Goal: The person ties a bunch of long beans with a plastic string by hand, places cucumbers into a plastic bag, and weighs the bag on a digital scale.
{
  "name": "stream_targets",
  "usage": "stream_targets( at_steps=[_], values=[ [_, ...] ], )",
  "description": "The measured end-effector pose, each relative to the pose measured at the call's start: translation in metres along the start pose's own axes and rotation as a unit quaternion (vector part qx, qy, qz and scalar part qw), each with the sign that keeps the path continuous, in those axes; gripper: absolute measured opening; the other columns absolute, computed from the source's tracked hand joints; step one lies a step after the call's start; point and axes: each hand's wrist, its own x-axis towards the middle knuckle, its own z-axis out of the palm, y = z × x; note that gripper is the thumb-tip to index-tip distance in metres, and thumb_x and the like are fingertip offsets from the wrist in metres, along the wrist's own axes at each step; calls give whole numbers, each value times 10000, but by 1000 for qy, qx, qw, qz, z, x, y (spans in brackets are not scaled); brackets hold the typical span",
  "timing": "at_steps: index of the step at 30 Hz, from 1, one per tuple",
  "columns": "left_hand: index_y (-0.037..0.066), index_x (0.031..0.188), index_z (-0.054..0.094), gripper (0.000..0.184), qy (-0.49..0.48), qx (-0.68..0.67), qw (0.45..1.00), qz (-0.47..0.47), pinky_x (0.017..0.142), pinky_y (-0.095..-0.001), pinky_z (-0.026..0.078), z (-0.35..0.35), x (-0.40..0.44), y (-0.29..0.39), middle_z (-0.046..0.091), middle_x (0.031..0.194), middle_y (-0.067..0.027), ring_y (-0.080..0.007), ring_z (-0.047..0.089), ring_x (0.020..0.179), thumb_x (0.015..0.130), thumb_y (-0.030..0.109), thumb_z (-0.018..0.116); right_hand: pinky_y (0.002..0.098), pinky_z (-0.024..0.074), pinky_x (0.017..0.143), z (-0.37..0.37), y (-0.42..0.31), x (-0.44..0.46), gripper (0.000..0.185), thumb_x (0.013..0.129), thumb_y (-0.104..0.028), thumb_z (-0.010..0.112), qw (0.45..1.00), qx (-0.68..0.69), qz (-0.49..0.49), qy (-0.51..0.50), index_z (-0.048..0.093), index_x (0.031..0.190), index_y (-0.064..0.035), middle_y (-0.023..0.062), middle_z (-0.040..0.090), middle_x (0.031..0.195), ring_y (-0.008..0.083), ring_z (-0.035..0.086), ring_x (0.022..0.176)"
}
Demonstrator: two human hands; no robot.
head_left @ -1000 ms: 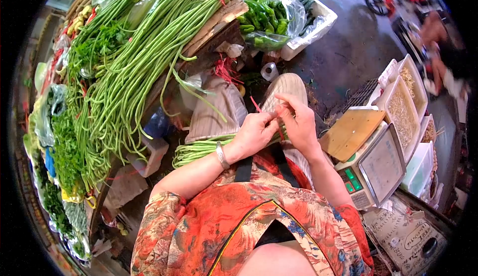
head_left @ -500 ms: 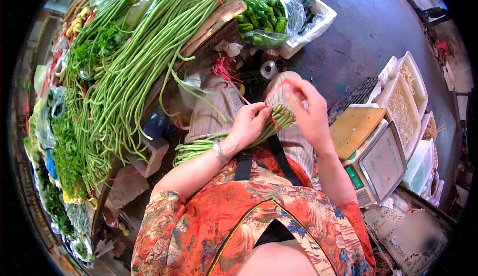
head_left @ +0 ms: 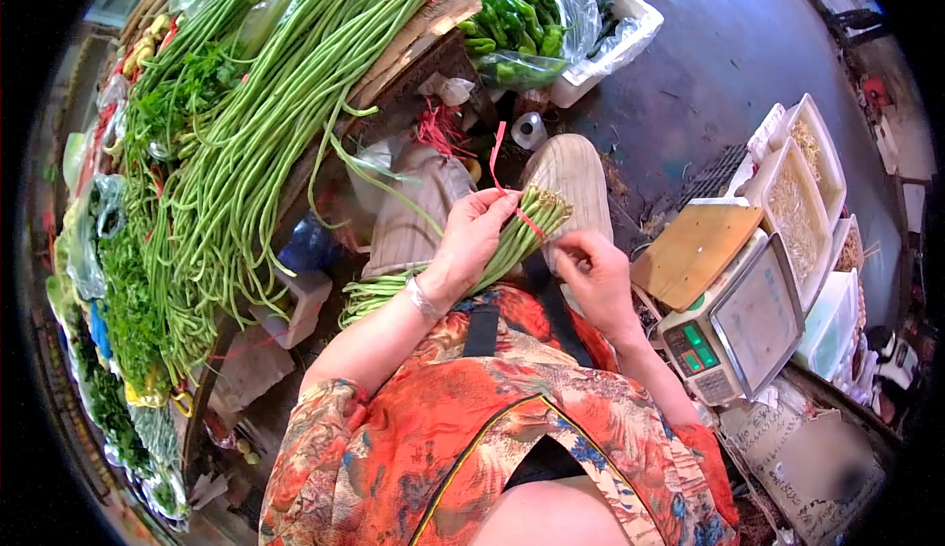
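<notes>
Green long-bean bundle (head_left: 510, 243) mid-frame, slanting lengthwise from lower left to a tied end (head_left: 551, 207) pointing upper right, partly blocked by the left hand (head_left: 472, 236) pinching a red tie (head_left: 497, 155), with the right hand (head_left: 597, 275) half-curled just beside, honestly can't tell if gripping anything.

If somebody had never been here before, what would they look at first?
Probably the big heap of long, thin green beans spilling over the stall at upper left. Next might be the bright orange-red patterned cloth top filling the bottom middle. Then, in the centre, the person's bare left hand is at a smaller bunch of green stalks on the lap, with a thin red strip sticking up beside its fingers.
</notes>
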Motion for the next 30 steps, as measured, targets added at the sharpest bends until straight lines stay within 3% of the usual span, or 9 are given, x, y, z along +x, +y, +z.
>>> stream_targets(
  at_steps=[5,14,20,22,30],
  values=[
    [-13,1027,651,179,1,-7,1000,3,681,-230,541,-1,-2,4,695,926,-60,-102,649,763,955,123,562,367,473,659,19,-1,2,107,801,-76,669,996,-48,-57,41,634,899,-47,122,632,853,313,596,733],
    [-16,1003,641,179,36,-51,998,-10,677,-248,545,8,-6,10,685,901,-69,-115,651,748,968,119,528,366,448,627,22,2,5,87,800,-66,666,981,-108,-145,62,635,882,-66,92,634,781,298,577,688],
    [-23,996,647,170,37,-62,997,-22,677,-264,554,2,-3,4,689,907,-83,-137,664,762,958,102,539,357,433,628,26,10,9,83,785,-52,664,982,-87,-150,72,601,835,-72,83,627,770,291,578,671],
    [-39,1045,645,190,16,-71,997,-25,741,-265,557,-3,-3,4,689,972,-99,-148,665,834,948,100,559,356,433,635,28,11,9,89,778,-48,663,984,-79,-139,71,596,831,-71,82,626,769,289,581,676],
    [-24,1037,653,179,28,-77,996,-19,726,-254,550,-1,-3,3,692,958,-87,-137,660,813,938,105,579,352,436,648,30,14,8,100,769,-42,667,990,-39,-108,76,593,832,-67,78,623,761,277,593,684]
  ],
)
